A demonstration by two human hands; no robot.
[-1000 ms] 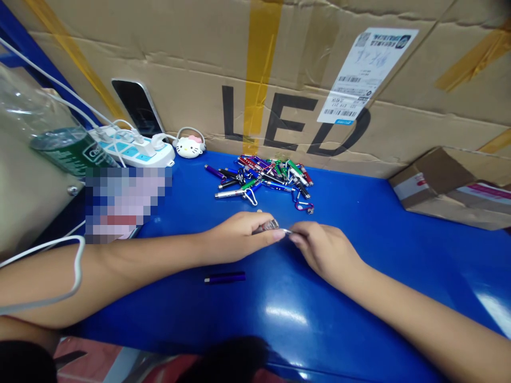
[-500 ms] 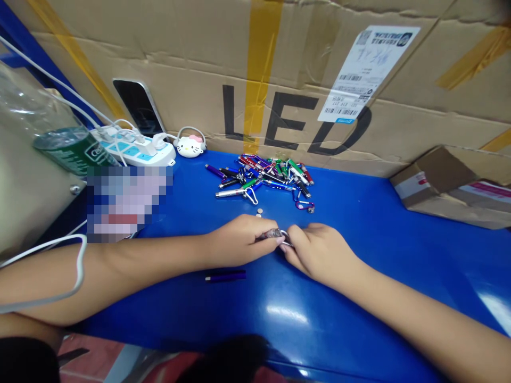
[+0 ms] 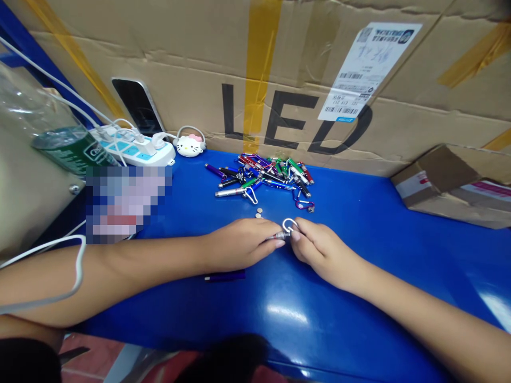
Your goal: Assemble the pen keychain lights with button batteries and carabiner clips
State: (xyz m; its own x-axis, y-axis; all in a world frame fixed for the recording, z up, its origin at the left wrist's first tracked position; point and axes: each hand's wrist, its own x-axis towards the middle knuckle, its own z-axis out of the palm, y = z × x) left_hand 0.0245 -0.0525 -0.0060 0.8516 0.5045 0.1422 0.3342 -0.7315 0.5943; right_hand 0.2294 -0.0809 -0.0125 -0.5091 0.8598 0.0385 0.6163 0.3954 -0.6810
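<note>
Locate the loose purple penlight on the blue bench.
In the head view, the purple penlight lies on the blue bench just below the left hand, nearer the person than the pile of keychain penlights.

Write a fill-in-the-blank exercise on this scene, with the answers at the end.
The left hand holds a metal penlight.
The right hand pinches a ____ carabiner.
The table is ____.
The large word on the cardboard box reads ____.
The purple penlight lies nearer the ____ hand.

Missing words: silver; blue; LED; left.
</note>
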